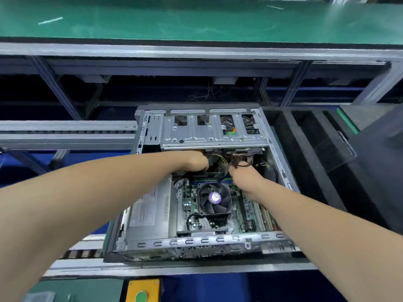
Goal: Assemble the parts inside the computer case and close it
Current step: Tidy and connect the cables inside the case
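The case [196, 240] lies open on its side. Beyond the fan [214, 198], under the cage [209, 129], the left hand [196, 161] curls round the cables [222, 160] and the right hand [245, 178] pinches them. They look limp and light, with likely fragile pins, so hold them by the plugs.

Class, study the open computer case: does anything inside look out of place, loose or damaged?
Only the cables under the drive cage: a loose tangle, gripped by the left hand and right hand. No damage shows.
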Demonstrator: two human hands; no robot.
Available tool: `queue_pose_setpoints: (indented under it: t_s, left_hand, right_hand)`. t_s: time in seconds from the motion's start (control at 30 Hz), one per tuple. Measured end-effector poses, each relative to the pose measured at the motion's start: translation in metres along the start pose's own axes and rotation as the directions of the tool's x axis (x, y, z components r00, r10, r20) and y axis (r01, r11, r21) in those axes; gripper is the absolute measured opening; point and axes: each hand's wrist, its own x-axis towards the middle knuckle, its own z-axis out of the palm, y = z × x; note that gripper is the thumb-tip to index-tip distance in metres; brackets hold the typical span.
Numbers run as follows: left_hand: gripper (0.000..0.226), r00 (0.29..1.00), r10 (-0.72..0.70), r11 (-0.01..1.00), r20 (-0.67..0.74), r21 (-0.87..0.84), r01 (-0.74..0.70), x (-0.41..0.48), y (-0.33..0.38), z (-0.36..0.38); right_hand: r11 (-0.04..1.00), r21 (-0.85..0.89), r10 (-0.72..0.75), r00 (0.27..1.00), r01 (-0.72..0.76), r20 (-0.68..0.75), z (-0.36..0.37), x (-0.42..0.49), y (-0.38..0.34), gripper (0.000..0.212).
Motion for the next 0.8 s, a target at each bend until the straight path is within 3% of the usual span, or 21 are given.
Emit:
queue_pose_setpoints:
  t_s: [0.07, 0.17, 0.2, 0.27, 0.33, 0.4, 0.5, 0.57, 0.67, 0.8]
  left_hand:
    - [0.01, 0.998, -0.056, 0.993, 0.016, 0.104, 0.054, -0.011, -0.009, 0.003]
    - [0.028, 0.997, -0.067, 0.962, -0.026, 0.263, 0.071, -0.019, -0.017, 0.007]
    - [0.035, 0.997, -0.067, 0.952, -0.046, 0.298, 0.078, -0.02, -0.018, 0.008]
    - [0.043, 0.994, -0.101, 0.937, -0.051, 0.33, 0.112, -0.023, -0.015, 0.006]
    - [0.043, 0.988, -0.135, 0.938, -0.069, 0.311, 0.15, -0.027, -0.013, 0.004]
    - [0.049, 0.982, -0.154, 0.946, -0.107, 0.269, 0.178, -0.033, -0.014, 0.002]
    - [0.037, 0.977, -0.161, 0.958, -0.139, 0.216, 0.188, -0.03, -0.021, 0.003]
    - [0.025, 0.97, -0.167, 0.966, -0.177, 0.17, 0.197, -0.025, -0.026, 0.004]
    - [0.022, 0.985, -0.12, 0.983, -0.126, 0.12, 0.136, -0.022, -0.029, 0.004]
    - [0.032, 0.989, -0.089, 0.995, -0.117, 0.042, 0.094, -0.021, -0.031, 0.003]
  right_hand:
    - [0.998, -0.008, 0.062, 0.989, -0.061, 0.133, -0.005, -0.015, 0.0, 0.049]
    - [0.996, -0.019, 0.089, 0.939, -0.087, 0.332, -0.015, -0.038, -0.006, 0.066]
    - [0.994, -0.088, 0.094, 0.934, -0.067, 0.345, -0.021, -0.044, -0.008, 0.065]
    - [0.932, -0.361, 0.068, 0.952, 0.046, 0.298, -0.029, -0.059, -0.017, 0.041]
    - [0.802, -0.557, -0.134, 0.973, 0.217, 0.186, -0.031, -0.071, -0.028, 0.035]
    - [0.716, -0.611, -0.358, 0.929, 0.338, 0.095, -0.027, -0.075, -0.032, 0.041]
    - [0.7, -0.532, -0.539, 0.841, 0.475, 0.042, -0.012, -0.075, -0.033, 0.031]
    - [0.709, -0.497, -0.543, 0.837, 0.5, 0.068, -0.002, -0.074, -0.035, 0.027]
    - [0.778, -0.443, -0.475, 0.879, 0.445, 0.047, 0.009, -0.072, -0.037, 0.034]
    - [0.721, -0.59, -0.353, 0.926, 0.362, 0.137, 0.018, -0.068, -0.033, 0.034]
